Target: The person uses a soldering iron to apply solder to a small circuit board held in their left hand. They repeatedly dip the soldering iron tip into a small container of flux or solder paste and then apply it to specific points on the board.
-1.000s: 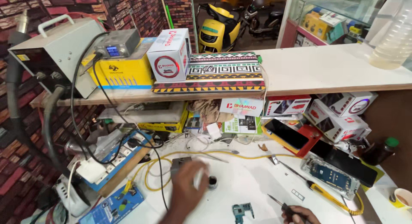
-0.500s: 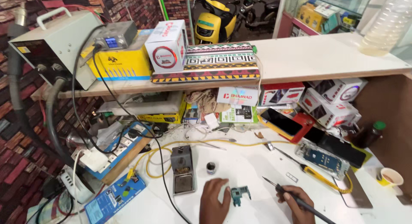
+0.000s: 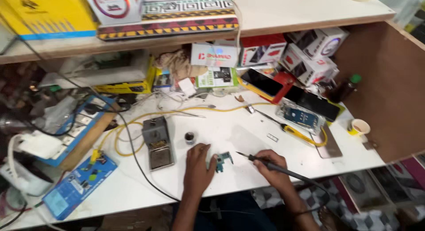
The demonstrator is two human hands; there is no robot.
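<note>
My left hand [image 3: 198, 166] rests on the white workbench [image 3: 133, 186] and pinches a small green circuit board [image 3: 225, 160] at its left edge. My right hand [image 3: 271, 165] grips a black soldering iron [image 3: 261, 161], whose thin tip points left and ends just right of the board, a little apart from it. The iron's cable trails off to the lower right over the bench edge.
A grey soldering stand [image 3: 156, 141] and a small round tin [image 3: 190, 137] lie left of the board. Yellow cable [image 3: 119, 138], a blue device [image 3: 79, 184], a power strip [image 3: 66, 133], phones [image 3: 303, 118], boxes [image 3: 310, 54] and a paper cup [image 3: 359, 126] crowd the bench.
My left hand came back from the round tin to the green board and took hold of it. My right hand brought the iron closer to the board. The view tilted down.
</note>
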